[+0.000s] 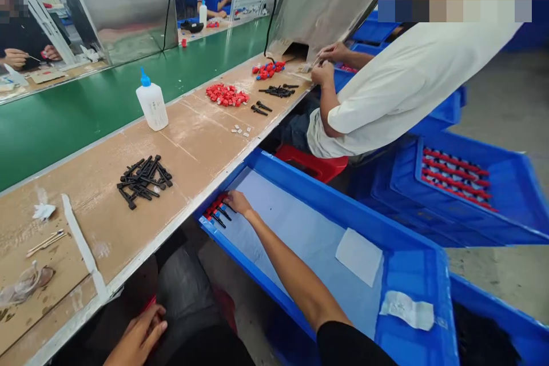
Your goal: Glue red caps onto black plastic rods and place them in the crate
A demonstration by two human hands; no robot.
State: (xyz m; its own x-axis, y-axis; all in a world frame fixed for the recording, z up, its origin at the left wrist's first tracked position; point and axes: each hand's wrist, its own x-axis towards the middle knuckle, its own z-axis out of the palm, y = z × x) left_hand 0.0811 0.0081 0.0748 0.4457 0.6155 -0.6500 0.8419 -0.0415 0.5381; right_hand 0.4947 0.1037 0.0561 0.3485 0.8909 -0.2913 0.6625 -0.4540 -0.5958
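Note:
My right hand (238,201) reaches into the far left corner of a long blue crate (326,206). Its fingers are closed on a red-and-black part at the end of a short row of red parts (210,211) with black stems and blue bits; the fingertips partly hide it. White sheeting lines the crate floor. My left hand (139,334) is low beside my thigh, fingers loosely bent and apart, with nothing visible in it. On the bench above lies a pile of black stem-shaped parts (144,180).
A white squeeze bottle (152,104) with a blue tip stands by the green belt (86,120). Red pieces (226,95) are heaped farther along the bench (189,131). A co-worker in a white shirt (420,74) sits to the right, near stacked blue crates (523,177). Cotton swabs (47,242) lie left.

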